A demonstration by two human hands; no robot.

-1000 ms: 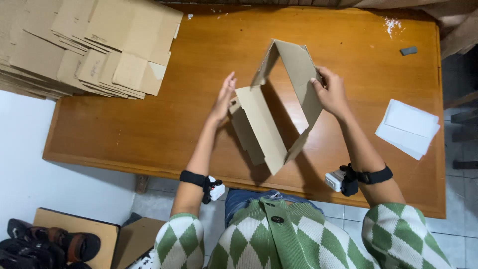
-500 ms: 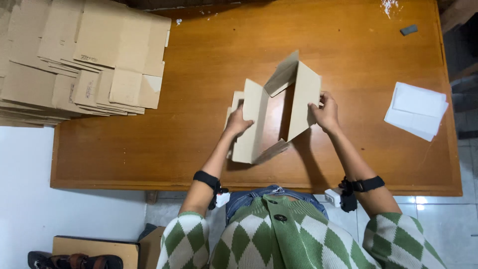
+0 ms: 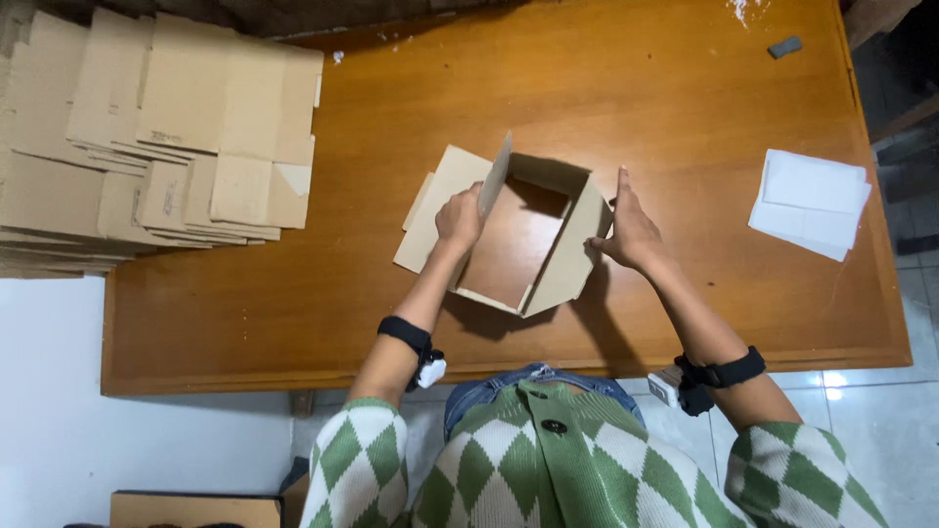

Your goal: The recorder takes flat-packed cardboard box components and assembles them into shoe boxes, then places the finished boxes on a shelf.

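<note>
Left hand (image 3: 458,217) curled over box (image 3: 518,240) left wall, gripping top edge. Right hand (image 3: 626,227) flat, fingers straight, pressed against box right wall, not clenched. Box stands open-ended mid-bench, bench (image 3: 626,108) wood showing through it, one flap lying flat out to left. Flat cardboard stack (image 3: 156,137) far left. White paper sheets (image 3: 810,203) right. Small grey object (image 3: 784,46) far right corner.

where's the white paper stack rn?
Head view: white paper stack lies on the wooden table near its right edge, right of the right hand, apart from the cardboard box.
</note>
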